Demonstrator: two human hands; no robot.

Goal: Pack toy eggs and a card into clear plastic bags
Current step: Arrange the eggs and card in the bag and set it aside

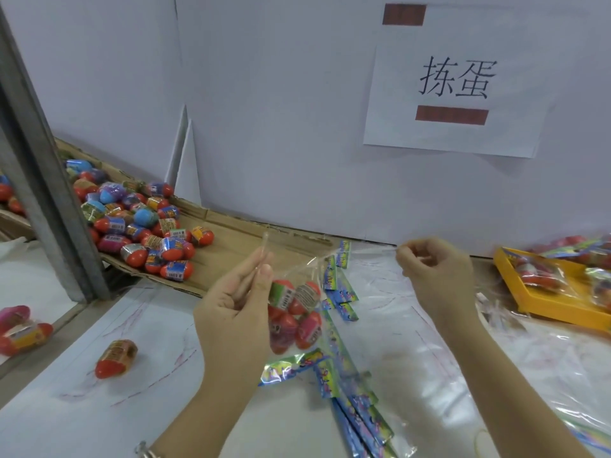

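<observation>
Both of the person's arms are bare along the whole visible length, the left forearm and the right forearm alike, slender and smooth. The left hand and the right hand are bare too. The left thumbnail is short and plain. At the near edge, a small silvery metallic band sits on the left wrist. It is cut off by the frame, so bracelet or watch cannot be told.
</observation>
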